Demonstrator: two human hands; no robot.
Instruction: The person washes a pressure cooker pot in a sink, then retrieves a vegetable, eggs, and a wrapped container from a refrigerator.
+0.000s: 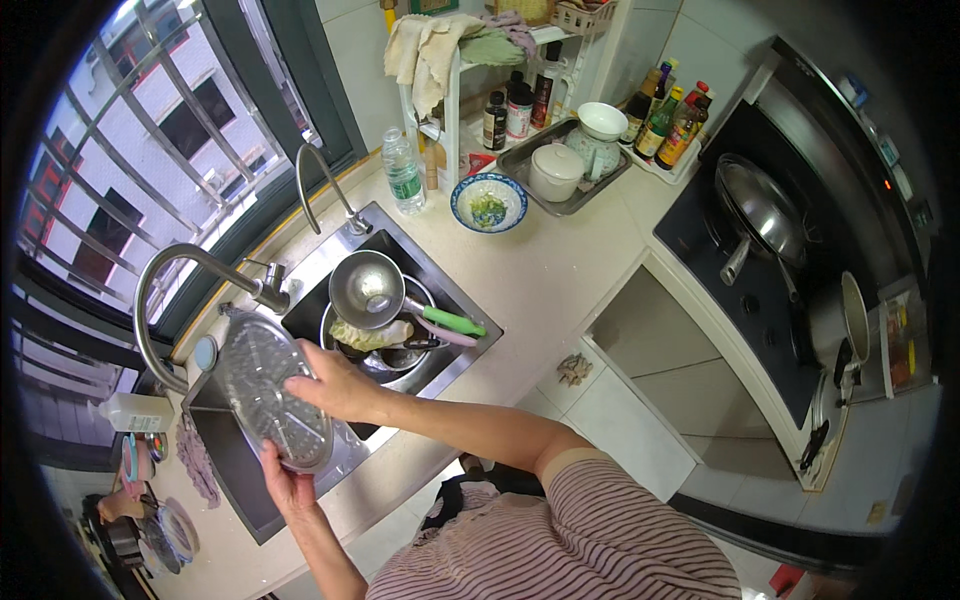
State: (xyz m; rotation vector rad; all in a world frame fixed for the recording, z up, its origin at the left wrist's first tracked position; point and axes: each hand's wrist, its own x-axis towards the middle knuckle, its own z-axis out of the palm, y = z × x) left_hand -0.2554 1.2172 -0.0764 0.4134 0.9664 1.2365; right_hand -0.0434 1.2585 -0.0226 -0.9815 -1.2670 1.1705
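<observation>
Both hands grip a clear round ridged dish (259, 375), either glass or plastic, tilted over the left basin (229, 457) of the steel sink. My right hand (330, 382) lies across its upper right side, with the thumb on the near face. Down at the lower rim, my left hand (289, 476) supports it, its fingers partly hidden behind the dish. To the right of the dish, the other basin contains a metal pan (367, 289) with a green handle (454, 321). Below that pan are a piece of leafy cabbage (367, 335) and stacked cookware.
A tall curved faucet (202, 255) arches near the dish. Behind the sink stand a water bottle (403, 172) and a blue-rimmed bowl (489, 202) of chopped greens. A purple cloth (196, 461) hangs by the left basin. At right, a lidded wok (757, 206) sits on the stove.
</observation>
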